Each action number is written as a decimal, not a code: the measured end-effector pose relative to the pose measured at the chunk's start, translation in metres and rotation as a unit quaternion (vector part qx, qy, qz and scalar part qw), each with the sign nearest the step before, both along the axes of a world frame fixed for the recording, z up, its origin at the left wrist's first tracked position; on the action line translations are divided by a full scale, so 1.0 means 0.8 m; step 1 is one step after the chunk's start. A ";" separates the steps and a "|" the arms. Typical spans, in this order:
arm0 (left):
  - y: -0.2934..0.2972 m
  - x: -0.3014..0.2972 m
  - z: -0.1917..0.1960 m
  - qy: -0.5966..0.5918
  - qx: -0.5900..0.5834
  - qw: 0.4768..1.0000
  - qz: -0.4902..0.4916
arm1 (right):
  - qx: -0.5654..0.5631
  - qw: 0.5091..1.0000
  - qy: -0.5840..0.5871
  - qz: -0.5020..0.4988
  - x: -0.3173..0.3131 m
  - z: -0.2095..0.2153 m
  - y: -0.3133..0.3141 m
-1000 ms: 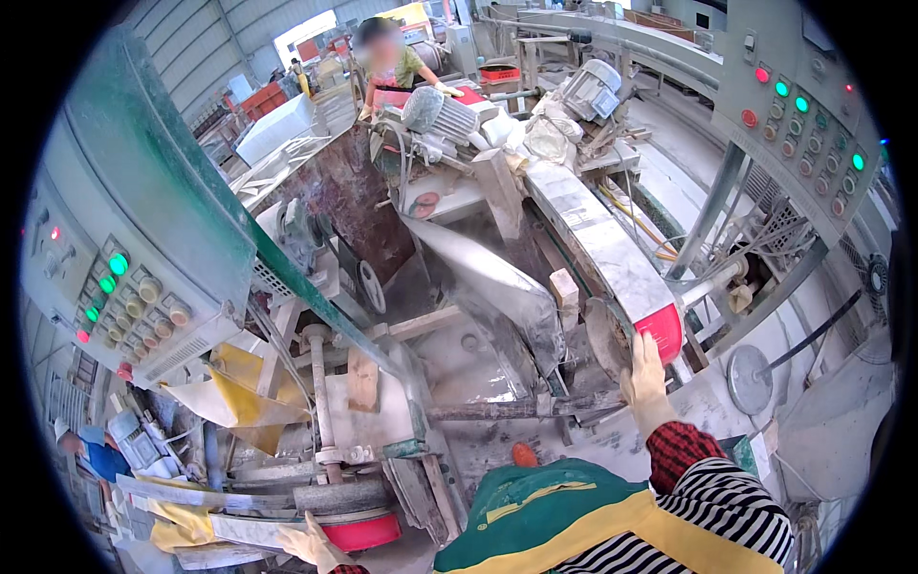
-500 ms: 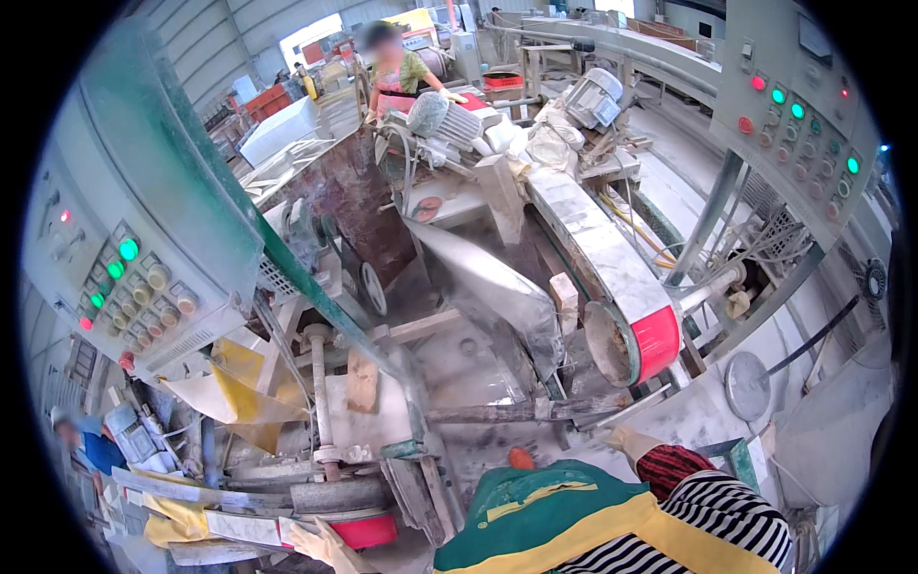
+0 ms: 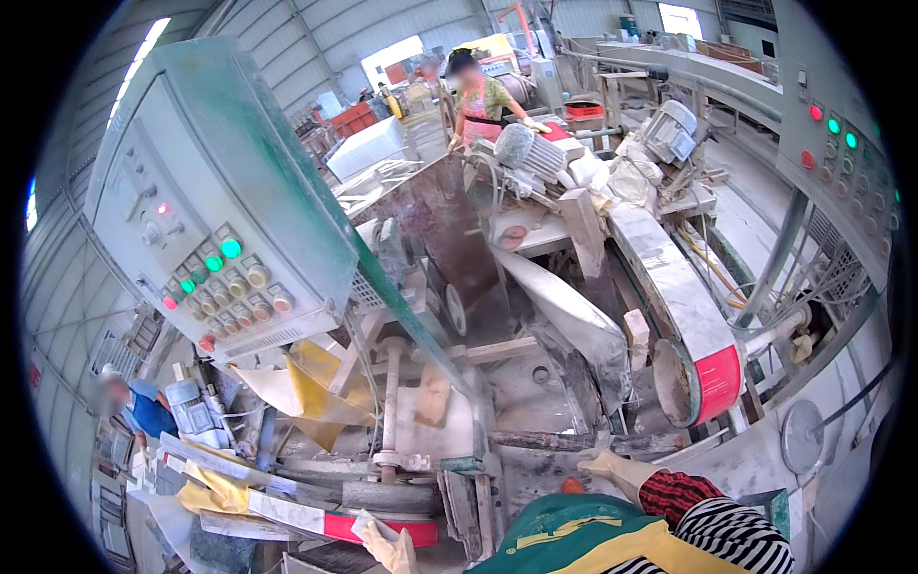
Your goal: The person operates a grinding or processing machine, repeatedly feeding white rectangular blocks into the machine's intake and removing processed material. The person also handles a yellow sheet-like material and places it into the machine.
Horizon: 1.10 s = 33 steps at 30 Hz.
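My left hand (image 3: pixel 390 547), in a cream glove, is at the lower edge of the view against the red end section (image 3: pixel 421 532) of a long, curved, white-and-red machine guard (image 3: pixel 287 512). Its fingers look stretched and apart, though the hand is partly cut off by the frame. My right hand (image 3: pixel 617 471), also gloved in cream, reaches leftward with its fingers extended and nothing visible in them. It hovers over or rests on a dusty grey surface, in front of a worn beam (image 3: pixel 593 441); I cannot tell which. An orange-red knob-like object (image 3: pixel 572 486) lies just left of its fingertips.
Control cabinets with lit buttons stand at left (image 3: pixel 225 220) and right (image 3: pixel 841 143). A belt housing with a red end (image 3: pixel 717 383) juts in at right. A white slab (image 3: pixel 559 297) leans mid-frame. Co-workers are at the back (image 3: pixel 483 100) and far left (image 3: pixel 148 407).
The view has swung left and up, shifting the scene rightward. My left hand has slid right along the red guard section. My right hand has moved left, closer to the orange-red object.
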<state>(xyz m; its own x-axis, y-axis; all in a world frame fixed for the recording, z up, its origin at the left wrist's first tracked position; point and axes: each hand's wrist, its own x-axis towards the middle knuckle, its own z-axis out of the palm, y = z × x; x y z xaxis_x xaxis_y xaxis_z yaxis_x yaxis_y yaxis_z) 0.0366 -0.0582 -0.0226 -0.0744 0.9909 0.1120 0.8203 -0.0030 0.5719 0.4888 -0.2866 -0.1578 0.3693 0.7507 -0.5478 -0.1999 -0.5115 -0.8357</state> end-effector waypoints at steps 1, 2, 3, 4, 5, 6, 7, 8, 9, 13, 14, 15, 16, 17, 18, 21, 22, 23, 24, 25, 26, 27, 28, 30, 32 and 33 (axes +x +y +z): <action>0.005 -0.003 -0.013 -0.097 0.004 0.995 -0.004 | 0.007 0.998 0.061 -0.023 -0.006 -0.001 0.010; 0.008 -0.008 -0.022 -0.194 0.010 0.981 -0.011 | 0.036 0.996 0.083 -0.007 -0.010 -0.001 0.020; 0.006 0.020 -0.003 -0.226 -0.009 0.972 -0.065 | 0.060 0.993 0.100 -0.006 -0.011 0.008 0.026; 0.004 0.057 0.015 -0.257 -0.028 0.958 -0.121 | 0.086 0.989 0.117 -0.006 -0.010 0.017 0.032; -0.010 0.089 0.050 -0.282 -0.046 0.944 -0.164 | 0.102 0.984 0.148 0.016 -0.019 0.017 0.045; -0.029 0.119 0.088 -0.308 -0.105 0.932 -0.158 | 0.113 0.976 0.182 0.044 -0.033 0.022 0.065; -0.047 0.136 0.113 -0.335 -0.160 0.918 -0.138 | 0.100 0.972 0.197 0.076 -0.060 0.078 0.084; -0.049 0.142 0.103 -0.304 -0.131 0.925 -0.184 | 0.090 0.969 0.208 0.103 -0.087 0.148 0.096; -0.047 0.168 0.097 -0.272 -0.104 0.922 -0.253 | 0.112 0.960 0.237 0.097 -0.098 0.178 0.101; -0.068 0.273 0.116 -0.120 0.060 0.885 -0.446 | 0.194 0.979 0.054 0.037 -0.144 0.245 0.124; -0.066 0.288 0.116 -0.048 0.114 0.857 -0.500 | 0.235 0.969 0.068 -0.012 -0.138 0.222 0.130; -0.068 0.296 0.119 -0.078 0.094 0.844 -0.522 | 0.277 0.955 0.081 -0.061 -0.129 0.200 0.132; -0.073 0.300 0.132 -0.105 0.068 0.835 -0.536 | 0.276 0.959 0.014 -0.059 -0.110 0.217 0.120; -0.078 0.306 0.142 -0.133 0.044 0.820 -0.555 | 0.287 0.949 0.110 -0.077 -0.092 0.222 0.105; -0.074 0.307 0.147 -0.114 0.017 0.804 -0.583 | 0.372 0.896 0.200 -0.135 -0.076 0.227 0.090; -0.040 0.269 0.142 -0.029 0.004 0.864 -0.503 | 0.334 0.890 0.118 -0.289 -0.009 0.178 0.037; -0.021 0.249 0.152 -0.015 -0.040 0.879 -0.474 | 0.316 0.882 0.095 -0.336 0.017 0.165 0.016; 0.004 0.206 0.128 -0.005 0.056 0.911 -0.409 | 0.344 0.850 0.058 -0.396 0.024 0.209 0.001; 0.029 0.175 0.120 -0.023 0.033 0.928 -0.370 | 0.311 0.843 0.012 -0.439 0.056 0.196 -0.020; 0.043 0.154 0.143 0.130 -0.013 0.934 -0.333 | 0.336 0.811 -0.037 -0.477 0.084 0.187 -0.045; 0.067 0.097 0.093 0.188 0.135 0.951 -0.205 | 0.359 0.777 -0.088 -0.510 0.109 0.180 -0.068; 0.089 0.053 0.076 0.231 0.177 0.939 -0.184 | 0.375 0.741 -0.140 -0.539 0.134 0.173 -0.091; 0.089 0.040 0.080 0.259 0.126 0.951 -0.115 | 0.247 0.762 -0.198 -0.565 0.167 0.131 -0.130; 0.106 -0.045 0.014 0.357 0.091 0.930 0.003 | 0.120 0.747 -0.217 -0.617 0.189 0.143 -0.140; 0.092 -0.037 0.001 0.423 0.023 0.905 -0.031 | 0.088 0.719 -0.244 -0.645 0.220 0.131 -0.166; 0.087 -0.031 0.000 0.455 -0.009 0.889 -0.047 | 0.083 0.700 -0.253 -0.663 0.237 0.114 -0.171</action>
<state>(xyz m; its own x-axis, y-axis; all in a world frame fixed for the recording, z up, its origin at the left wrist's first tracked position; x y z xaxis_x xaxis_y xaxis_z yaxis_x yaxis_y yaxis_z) 0.0119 0.0114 -0.0224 0.1216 0.9903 0.0673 0.9399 -0.0931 -0.3286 0.6781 -0.4237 -0.0668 0.9164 -0.3981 -0.0410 -0.0641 -0.0449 -0.9969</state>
